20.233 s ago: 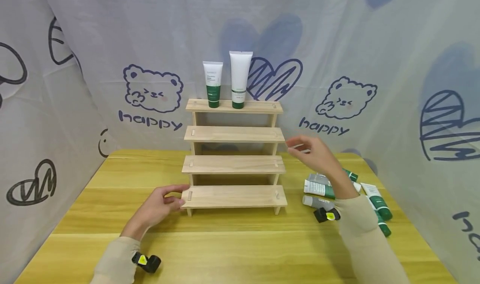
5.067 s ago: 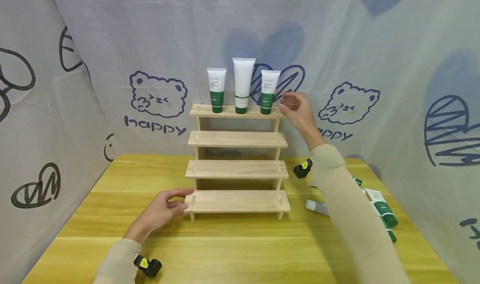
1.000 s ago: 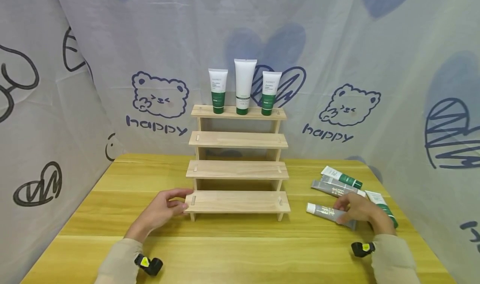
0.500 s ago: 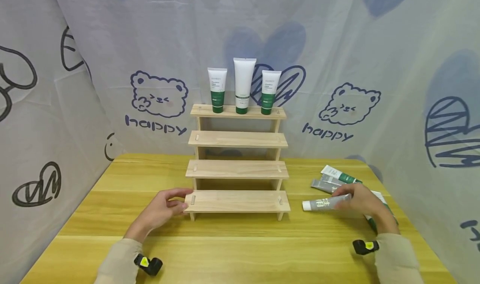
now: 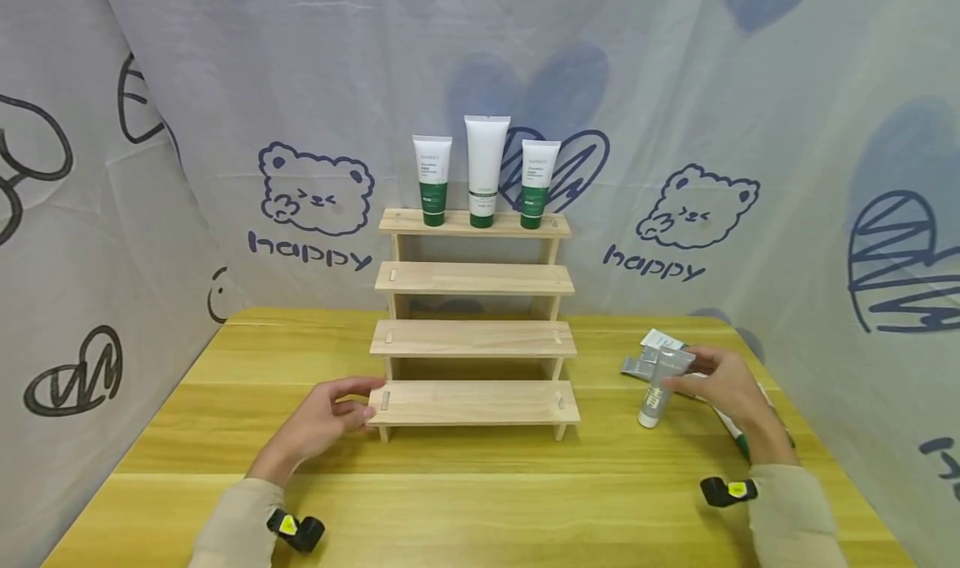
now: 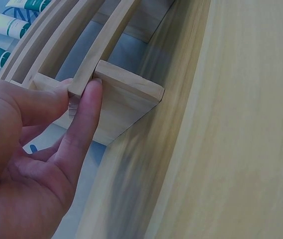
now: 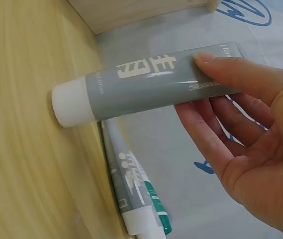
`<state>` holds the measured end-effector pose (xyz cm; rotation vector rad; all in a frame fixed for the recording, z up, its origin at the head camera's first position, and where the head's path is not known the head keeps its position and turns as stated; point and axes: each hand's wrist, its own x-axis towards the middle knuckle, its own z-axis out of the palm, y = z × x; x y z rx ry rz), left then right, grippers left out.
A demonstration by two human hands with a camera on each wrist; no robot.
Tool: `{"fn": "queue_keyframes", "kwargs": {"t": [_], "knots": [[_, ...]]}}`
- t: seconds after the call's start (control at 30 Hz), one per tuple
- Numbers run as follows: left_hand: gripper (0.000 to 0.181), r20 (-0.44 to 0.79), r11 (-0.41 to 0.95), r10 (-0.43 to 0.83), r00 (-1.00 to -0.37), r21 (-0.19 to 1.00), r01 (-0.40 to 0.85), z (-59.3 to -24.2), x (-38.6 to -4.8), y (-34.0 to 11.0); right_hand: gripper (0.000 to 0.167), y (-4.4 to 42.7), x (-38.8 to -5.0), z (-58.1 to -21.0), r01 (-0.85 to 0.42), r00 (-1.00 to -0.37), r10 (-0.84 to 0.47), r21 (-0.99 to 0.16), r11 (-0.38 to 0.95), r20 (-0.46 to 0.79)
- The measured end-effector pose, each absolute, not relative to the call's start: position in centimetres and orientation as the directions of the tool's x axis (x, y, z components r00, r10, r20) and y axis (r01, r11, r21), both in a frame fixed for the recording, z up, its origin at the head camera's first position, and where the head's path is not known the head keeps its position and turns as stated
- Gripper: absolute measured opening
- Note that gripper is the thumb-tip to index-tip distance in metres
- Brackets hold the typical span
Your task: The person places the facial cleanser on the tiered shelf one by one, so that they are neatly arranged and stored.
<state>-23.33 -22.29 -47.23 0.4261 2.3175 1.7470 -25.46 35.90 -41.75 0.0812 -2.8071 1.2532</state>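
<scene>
A four-step wooden display stand (image 5: 474,403) stands on the table. My left hand (image 5: 318,422) pinches the left end of its lowest board between thumb and finger, as the left wrist view shows up close. To the right of the stand, my right hand (image 5: 723,384) holds a grey squeeze tube (image 7: 146,79) with a white cap near its crimped end. The tube tilts with its cap pointing down, close to the tabletop. On the top step, a tall white tube (image 5: 486,172) stands between two shorter white-and-green tubes, one left (image 5: 433,172) and one right (image 5: 538,180).
Behind the right hand lie another grey tube (image 5: 637,366) and a white-and-green tube (image 5: 660,339). More tubes, partly hidden, lie beside the right wrist. A printed cloth (image 5: 315,67) hangs behind the table (image 5: 450,501) and at its sides.
The grey tube lay on the table a second ago; my right hand has lifted it and turned its cap downward. Since 20 s ago, the right tube has joined the top step. The left hand stays put.
</scene>
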Motion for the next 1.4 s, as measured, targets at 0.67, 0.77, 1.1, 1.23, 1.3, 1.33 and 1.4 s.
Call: {"fn": "queue_keyframes", "kwargs": {"t": [0.67, 0.77, 1.1, 1.23, 1.3, 1.33, 1.4], "knots": [[0.049, 0.005, 0.254, 0.351, -0.936, 0.962, 0.1, -47.0, -23.2, -22.4, 0.078, 35.5, -26.6, -44.5, -0.042, -0.995, -0.097, -0.717, 0.696, -0.036], [0.049, 0.005, 0.254, 0.351, -0.936, 0.962, 0.1, -47.0, -23.2, -22.4, 0.076, 35.4, -26.6, -44.5, -0.036, -0.995, -0.089, -0.717, 0.696, -0.036], [0.05, 0.011, 0.244, 0.34, -0.94, 0.965, 0.1, -47.2, -23.0, -22.2, 0.068, 35.2, -26.5, -43.8, -0.039, -0.998, -0.067, -0.73, 0.682, -0.009], [0.049, 0.017, 0.247, 0.333, -0.943, 0.963, 0.104, -47.3, -23.1, -22.2, 0.066, 34.9, -26.3, -42.8, -0.062, -0.998, -0.054, -0.738, 0.672, 0.034], [0.049, 0.019, 0.245, 0.332, -0.943, 0.964, 0.106, -47.3, -23.1, -22.1, 0.067, 34.8, -26.2, -42.5, -0.069, -0.998, -0.05, -0.738, 0.671, 0.048], [0.049, 0.02, 0.245, 0.333, -0.943, 0.964, 0.107, -47.3, -23.1, -22.1, 0.067, 34.7, -26.1, -42.3, -0.073, -0.997, -0.049, -0.737, 0.672, 0.054], [0.049, 0.023, 0.24, 0.336, -0.941, 0.965, 0.109, -47.3, -23.1, -22.1, 0.066, 34.6, -26.2, -42.1, -0.079, -0.997, -0.051, -0.735, 0.673, 0.06]]}}
